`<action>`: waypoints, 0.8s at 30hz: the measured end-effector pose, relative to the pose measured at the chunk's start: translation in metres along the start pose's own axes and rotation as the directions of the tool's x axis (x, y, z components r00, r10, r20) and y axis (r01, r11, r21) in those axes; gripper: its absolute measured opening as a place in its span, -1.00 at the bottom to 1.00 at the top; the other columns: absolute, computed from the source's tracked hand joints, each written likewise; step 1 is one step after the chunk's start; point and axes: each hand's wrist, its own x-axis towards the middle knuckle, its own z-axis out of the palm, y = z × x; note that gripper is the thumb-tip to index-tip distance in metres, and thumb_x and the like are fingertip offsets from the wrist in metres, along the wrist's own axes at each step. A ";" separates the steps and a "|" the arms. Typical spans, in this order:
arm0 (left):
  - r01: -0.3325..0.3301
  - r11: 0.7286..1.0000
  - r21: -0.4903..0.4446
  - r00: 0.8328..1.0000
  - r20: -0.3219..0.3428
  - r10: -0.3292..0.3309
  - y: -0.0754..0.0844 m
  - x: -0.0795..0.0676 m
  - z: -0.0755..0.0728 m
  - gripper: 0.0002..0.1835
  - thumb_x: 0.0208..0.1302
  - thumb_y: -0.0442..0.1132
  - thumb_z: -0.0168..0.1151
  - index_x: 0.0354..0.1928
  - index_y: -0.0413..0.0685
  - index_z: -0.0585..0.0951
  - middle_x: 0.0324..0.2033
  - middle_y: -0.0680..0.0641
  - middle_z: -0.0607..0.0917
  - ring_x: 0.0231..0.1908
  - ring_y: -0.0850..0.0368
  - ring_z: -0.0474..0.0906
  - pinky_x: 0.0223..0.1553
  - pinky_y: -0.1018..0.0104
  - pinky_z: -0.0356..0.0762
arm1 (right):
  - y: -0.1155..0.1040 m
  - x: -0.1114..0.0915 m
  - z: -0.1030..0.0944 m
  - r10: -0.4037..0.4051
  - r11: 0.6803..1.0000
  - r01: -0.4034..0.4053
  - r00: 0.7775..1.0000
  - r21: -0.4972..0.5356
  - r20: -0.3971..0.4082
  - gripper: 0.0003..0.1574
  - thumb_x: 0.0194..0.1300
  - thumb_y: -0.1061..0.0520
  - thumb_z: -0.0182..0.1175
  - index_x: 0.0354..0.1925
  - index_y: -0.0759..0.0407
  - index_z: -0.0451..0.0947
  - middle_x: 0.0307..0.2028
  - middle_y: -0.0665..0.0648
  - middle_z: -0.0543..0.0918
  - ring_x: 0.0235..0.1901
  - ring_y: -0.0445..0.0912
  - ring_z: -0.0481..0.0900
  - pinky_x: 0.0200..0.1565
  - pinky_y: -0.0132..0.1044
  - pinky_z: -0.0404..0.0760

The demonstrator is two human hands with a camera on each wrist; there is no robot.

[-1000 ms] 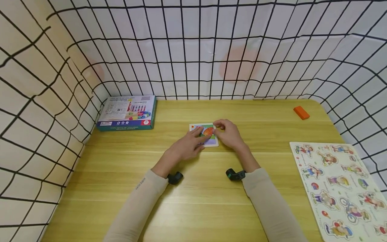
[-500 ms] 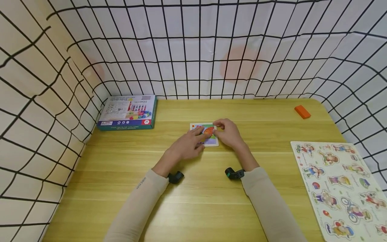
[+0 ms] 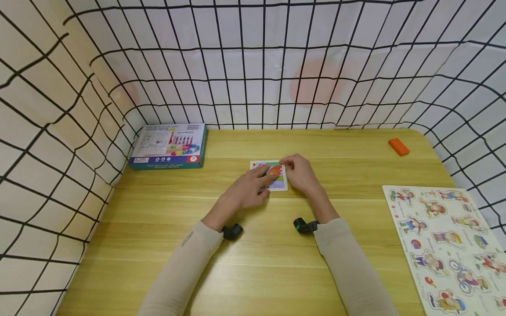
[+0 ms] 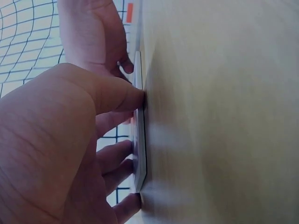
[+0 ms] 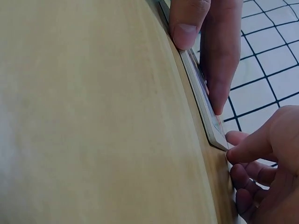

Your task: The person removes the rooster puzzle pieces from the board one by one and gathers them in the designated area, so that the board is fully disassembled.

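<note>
A small square picture board [image 3: 279, 184], pale-rimmed with an orange round figure, lies flat at the middle of the table. My left hand [image 3: 247, 188] rests spread over its left part. In the left wrist view the thumb presses the edge of the board [image 4: 142, 140], and the other fingers reach along its face and far side. My right hand [image 3: 301, 175] is at the top right corner, fingers curled. The right wrist view has its thumb and index finger pinching that corner of the board [image 5: 201, 102]. Part of the picture is hidden under the left hand.
A flat toy box [image 3: 168, 147] lies at the back left. An orange block [image 3: 399, 147] sits at the back right. A large white board with cartoon children [image 3: 446, 250] fills the right side. Black wire grid [image 3: 261, 66] encloses the table [image 3: 257, 276].
My right thumb and fingers have shifted slightly right, off the picture to the board's corner. The left hand stays in place. The head view has shifted a little.
</note>
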 end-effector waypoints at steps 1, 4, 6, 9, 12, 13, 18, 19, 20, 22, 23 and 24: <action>0.001 1.000 0.003 1.000 0.003 -0.001 0.000 0.000 0.000 -0.43 0.56 -0.06 0.02 0.56 0.21 0.34 0.61 -0.13 0.16 0.61 -0.12 0.06 0.55 -0.10 0.19 | -0.001 0.000 0.000 0.000 1.000 0.000 1.000 0.001 0.001 -0.56 0.49 0.31 -0.05 0.16 0.27 0.65 0.07 0.28 0.59 0.03 0.14 0.53 0.13 0.06 0.54; 0.010 1.000 0.011 1.000 0.018 -0.010 0.000 -0.001 -0.001 -0.42 0.57 -0.04 0.00 0.57 0.22 0.31 0.62 -0.12 0.15 0.61 -0.11 0.04 0.56 -0.08 0.18 | -0.001 0.002 0.000 -0.002 1.000 0.002 1.000 0.002 0.007 -0.55 0.49 0.31 -0.07 0.15 0.28 0.65 0.06 0.28 0.61 0.01 0.13 0.53 0.12 0.04 0.53; 0.014 1.000 0.016 1.000 0.027 -0.014 0.000 -0.002 -0.001 -0.41 0.57 -0.03 -0.01 0.58 0.23 0.29 0.62 -0.11 0.13 0.61 -0.10 0.04 0.56 -0.06 0.17 | 0.000 0.003 0.001 -0.003 1.000 0.003 1.000 0.006 0.010 -0.55 0.50 0.30 -0.08 0.15 0.28 0.66 0.04 0.28 0.62 0.00 0.12 0.53 0.11 0.01 0.53; 0.020 1.000 0.017 0.999 0.033 -0.020 -0.001 -0.002 -0.001 -0.41 0.57 -0.03 -0.02 0.59 0.24 0.28 0.62 -0.09 0.13 0.62 -0.09 0.03 0.57 -0.04 0.15 | 0.000 0.003 0.002 0.000 1.000 0.000 1.000 0.022 0.011 -0.58 0.52 0.28 -0.06 0.15 0.28 0.66 0.01 0.28 0.62 -0.05 0.11 0.52 0.05 -0.03 0.51; 0.025 1.000 0.017 0.999 0.034 -0.026 0.000 -0.002 -0.001 -0.41 0.56 -0.04 -0.02 0.58 0.26 0.28 0.63 -0.09 0.13 0.62 -0.06 0.01 0.59 0.00 0.11 | 0.001 0.004 0.002 0.003 0.999 -0.004 1.000 0.047 0.011 -0.60 0.54 0.25 -0.03 0.14 0.29 0.65 -0.02 0.27 0.61 -0.10 0.08 0.49 -0.01 -0.10 0.48; 0.026 0.999 0.021 0.999 0.035 -0.027 0.000 -0.002 -0.001 -0.41 0.56 -0.04 -0.02 0.58 0.26 0.28 0.63 -0.09 0.12 0.63 -0.05 0.00 0.60 0.01 0.09 | 0.001 0.004 0.002 0.005 0.998 -0.005 1.000 0.057 0.012 -0.61 0.54 0.24 -0.03 0.14 0.29 0.65 -0.02 0.27 0.61 -0.11 0.06 0.48 -0.03 -0.13 0.47; 0.017 1.000 0.024 0.999 0.037 -0.018 0.002 0.000 -0.001 -0.41 0.57 -0.05 -0.03 0.59 0.26 0.27 0.62 -0.11 0.13 0.63 -0.06 0.00 0.61 0.02 0.06 | 0.001 0.003 0.000 0.028 0.994 -0.029 0.999 0.104 0.017 -0.62 0.51 0.22 0.04 0.15 0.30 0.63 -0.04 0.25 0.60 -0.14 0.04 0.46 -0.07 -0.19 0.45; 0.015 1.000 0.026 0.999 0.037 -0.016 0.002 0.000 -0.001 -0.41 0.57 -0.05 -0.03 0.59 0.26 0.27 0.62 -0.11 0.12 0.63 -0.07 0.00 0.61 0.02 0.06 | 0.001 0.002 -0.001 0.033 0.993 -0.035 0.999 0.113 0.019 -0.62 0.50 0.21 0.06 0.15 0.30 0.62 -0.04 0.25 0.60 -0.14 0.04 0.46 -0.07 -0.19 0.45; 0.014 1.000 0.027 0.999 0.036 -0.015 0.002 0.000 -0.001 -0.41 0.57 -0.05 -0.03 0.59 0.26 0.27 0.62 -0.12 0.13 0.62 -0.07 0.00 0.61 0.01 0.06 | 0.000 0.002 -0.001 0.037 0.992 -0.039 0.999 0.120 0.022 -0.62 0.49 0.20 0.07 0.15 0.30 0.62 -0.04 0.25 0.60 -0.14 0.05 0.46 -0.06 -0.18 0.46; 0.014 0.999 0.029 0.999 0.034 -0.015 0.002 0.000 -0.001 -0.41 0.56 -0.05 -0.03 0.59 0.26 0.27 0.62 -0.12 0.13 0.62 -0.07 0.01 0.61 0.01 0.07 | 0.000 0.002 -0.002 0.040 0.990 -0.044 0.999 0.131 0.031 -0.62 0.50 0.18 0.09 0.17 0.29 0.60 -0.01 0.25 0.60 -0.11 0.06 0.47 -0.03 -0.16 0.47; 0.012 1.000 0.027 0.999 0.033 -0.013 0.002 0.000 -0.001 -0.41 0.56 -0.05 -0.03 0.59 0.25 0.27 0.62 -0.12 0.13 0.62 -0.07 0.02 0.60 0.01 0.07 | 0.000 0.002 -0.002 0.042 0.990 -0.047 0.998 0.136 0.037 -0.61 0.50 0.16 0.11 0.18 0.29 0.59 0.01 0.26 0.60 -0.09 0.06 0.48 -0.01 -0.16 0.48; 0.011 0.999 0.030 0.999 0.031 -0.012 0.002 0.000 -0.001 -0.41 0.56 -0.05 -0.04 0.59 0.24 0.27 0.62 -0.13 0.13 0.62 -0.07 0.02 0.61 0.01 0.07 | -0.001 0.003 -0.002 0.042 0.989 -0.047 0.998 0.138 0.042 -0.61 0.50 0.15 0.12 0.19 0.29 0.58 0.02 0.26 0.60 -0.06 0.07 0.49 0.01 -0.15 0.48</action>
